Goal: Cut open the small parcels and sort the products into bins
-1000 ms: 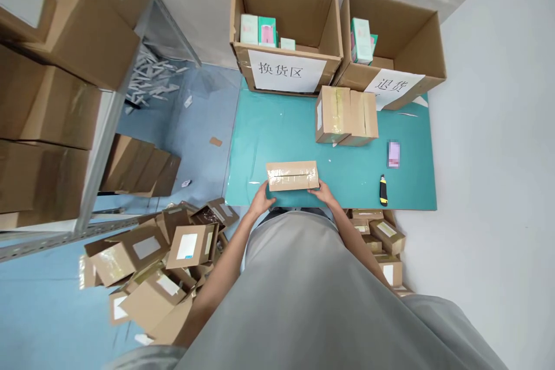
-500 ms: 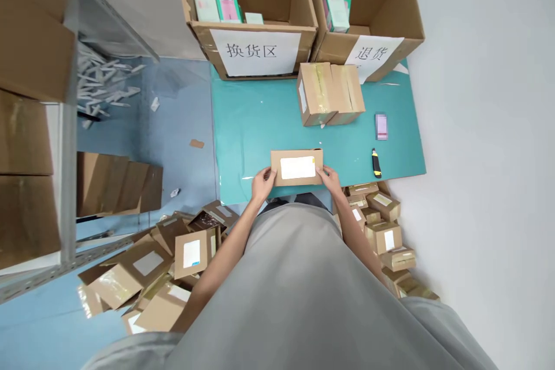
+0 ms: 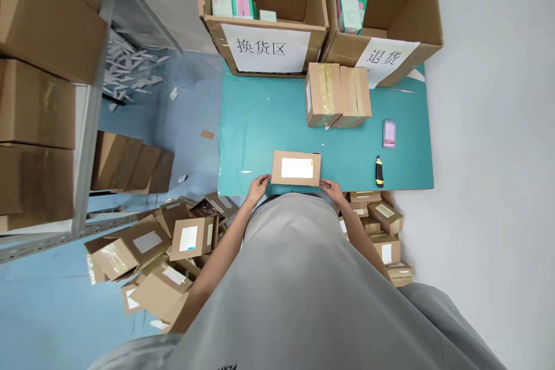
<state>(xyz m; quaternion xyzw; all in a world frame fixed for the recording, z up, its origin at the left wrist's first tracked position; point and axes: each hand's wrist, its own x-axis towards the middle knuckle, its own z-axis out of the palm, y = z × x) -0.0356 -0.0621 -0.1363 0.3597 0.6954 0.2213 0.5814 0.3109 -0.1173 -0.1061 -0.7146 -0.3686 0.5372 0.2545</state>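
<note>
A small brown cardboard box (image 3: pixel 296 181) with a white label (image 3: pixel 297 167) on top sits near the front edge of the teal-covered table (image 3: pixel 260 110). My left hand (image 3: pixel 259 187) is at its lower left side, fingertips against the edge. At the lower right corner, my right hand (image 3: pixel 332 189) has its fingers on the box. The two hands hold it between them from opposite sides. The box's underside is hidden.
Two taped boxes (image 3: pixel 338 95) stand farther back. Behind them are large open cartons (image 3: pixel 269 49) (image 3: pixel 392 60) holding green and white packs. A phone (image 3: pixel 389 134) and utility knife (image 3: pixel 379 172) lie right. Boxes (image 3: pixel 147 243) are heaped on the floor; a shelf (image 3: pixel 93 144) stands left.
The box looks slightly smaller and lower, closer to the tabletop. My fingers have slid from its label side down to its lower side edges. The camera view has shifted a little.
</note>
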